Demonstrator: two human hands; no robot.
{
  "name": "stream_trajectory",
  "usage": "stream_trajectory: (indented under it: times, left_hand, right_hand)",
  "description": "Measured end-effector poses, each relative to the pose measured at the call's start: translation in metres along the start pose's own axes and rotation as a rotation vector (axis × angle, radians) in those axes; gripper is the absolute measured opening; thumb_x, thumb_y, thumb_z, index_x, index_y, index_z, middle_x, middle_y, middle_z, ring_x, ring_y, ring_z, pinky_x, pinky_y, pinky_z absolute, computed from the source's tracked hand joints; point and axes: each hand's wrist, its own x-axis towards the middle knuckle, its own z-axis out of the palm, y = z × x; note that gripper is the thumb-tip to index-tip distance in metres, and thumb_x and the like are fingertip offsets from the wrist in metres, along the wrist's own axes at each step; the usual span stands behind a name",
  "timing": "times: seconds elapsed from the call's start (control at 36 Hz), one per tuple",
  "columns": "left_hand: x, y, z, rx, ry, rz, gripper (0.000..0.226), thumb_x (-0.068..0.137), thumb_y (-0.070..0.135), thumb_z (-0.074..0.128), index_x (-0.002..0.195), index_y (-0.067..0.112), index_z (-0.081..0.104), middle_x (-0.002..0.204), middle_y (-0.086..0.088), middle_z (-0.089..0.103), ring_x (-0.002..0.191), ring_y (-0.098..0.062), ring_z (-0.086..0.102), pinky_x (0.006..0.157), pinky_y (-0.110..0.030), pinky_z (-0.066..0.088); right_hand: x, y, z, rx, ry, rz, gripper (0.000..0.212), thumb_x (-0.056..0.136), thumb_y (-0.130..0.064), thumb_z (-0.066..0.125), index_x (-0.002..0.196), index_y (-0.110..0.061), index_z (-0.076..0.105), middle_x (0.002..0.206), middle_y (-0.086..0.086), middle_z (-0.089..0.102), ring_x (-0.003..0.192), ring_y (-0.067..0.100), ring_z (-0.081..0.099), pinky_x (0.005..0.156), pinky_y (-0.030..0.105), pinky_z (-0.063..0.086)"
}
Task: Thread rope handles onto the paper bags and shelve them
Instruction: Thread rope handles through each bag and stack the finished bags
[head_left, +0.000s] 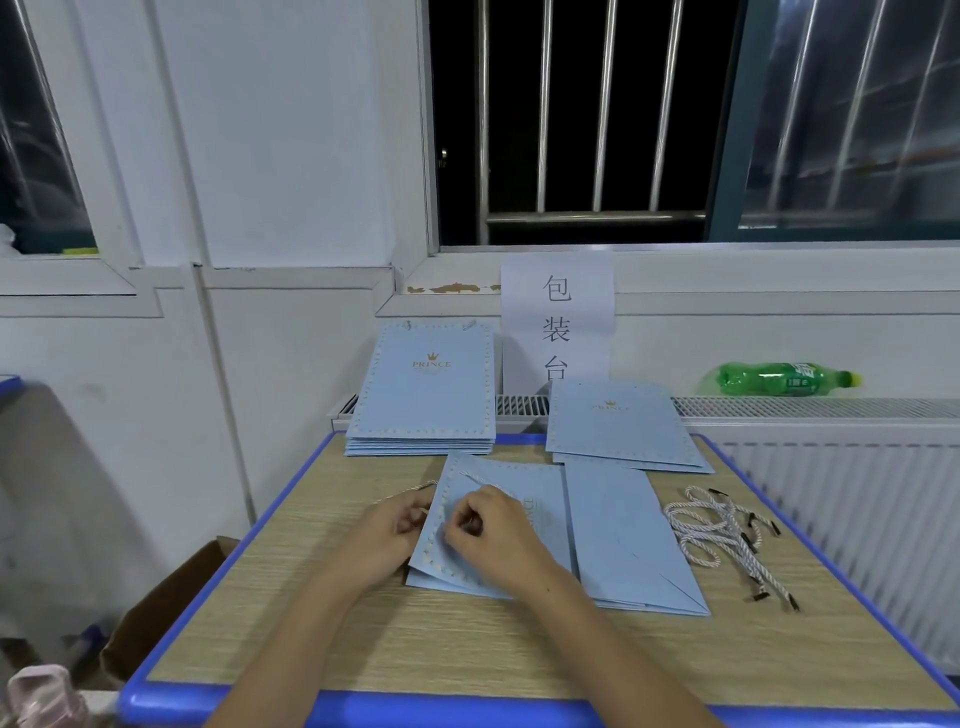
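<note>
Just flat lt-blue paper bag (524, 519) w/ dotted border

One head-worn view looks forward and down from the near edge of the table (467, 654) (close over it), facing the far barred window (571, 130).

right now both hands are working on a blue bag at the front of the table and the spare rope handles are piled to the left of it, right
Not quite. In the head view the spare rope handles lie to the right of the bag, not the left. Both the left hand and right hand are on it.
</note>
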Motion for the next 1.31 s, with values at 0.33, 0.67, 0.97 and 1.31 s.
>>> stream_trajectory:
  times: [0.33, 0.67, 0.97, 1.31]
  left_hand:
    - [0.006, 0.0, 0.004, -0.232, 0.161, -0.13, 0.02, 0.088, -0.003, 0.057, 0.092, 0.008, 0.073, 0.09, -0.008, 0.074, 0.086, -0.018, 0.07, 0.07, -0.02, 0.055]
    - [0.001, 0.004, 0.007, -0.238, 0.14, -0.122, 0.036, 0.075, 0.011, 0.065, 0.111, 0.015, 0.063, 0.084, -0.002, 0.073, 0.078, -0.012, 0.068, 0.062, -0.015, 0.048]
    - [0.004, -0.011, 0.019, 0.327, 0.101, 0.119, 0.05, 0.058, 0.058, 0.044, 0.099, 0.036, 0.061, 0.094, 0.014, 0.056, 0.091, 0.002, 0.053, 0.074, -0.013, 0.037]
    - [0.005, -0.007, 0.024, 0.431, 0.083, 0.054, 0.014, 0.075, 0.041, 0.056, 0.073, 0.027, 0.057, 0.089, 0.004, 0.043, 0.088, 0.0, 0.044, 0.077, -0.025, 0.041]
  right_hand:
    - [-0.001, -0.001, 0.0, -0.009, -0.019, -0.021, 0.015, 0.097, -0.024, 0.045, 0.085, -0.016, 0.049, 0.097, -0.004, 0.043, 0.077, 0.001, 0.042, 0.069, 0.015, 0.035]
    - [-0.001, -0.001, 0.001, -0.042, -0.027, -0.012, 0.016, 0.101, -0.025, 0.038, 0.089, -0.019, 0.046, 0.099, -0.005, 0.042, 0.082, 0.002, 0.041, 0.077, 0.018, 0.032]
    - [-0.005, -0.006, 0.001, 0.041, 0.026, -0.04, 0.016, 0.101, -0.027, 0.041, 0.09, -0.017, 0.047, 0.088, -0.003, 0.056, 0.08, 0.01, 0.052, 0.072, 0.025, 0.042]
    - [-0.008, -0.014, -0.001, 0.239, 0.175, -0.11, 0.006, 0.095, -0.018, 0.053, 0.097, -0.022, 0.056, 0.065, -0.011, 0.054, 0.064, -0.002, 0.055, 0.061, 0.01, 0.039]
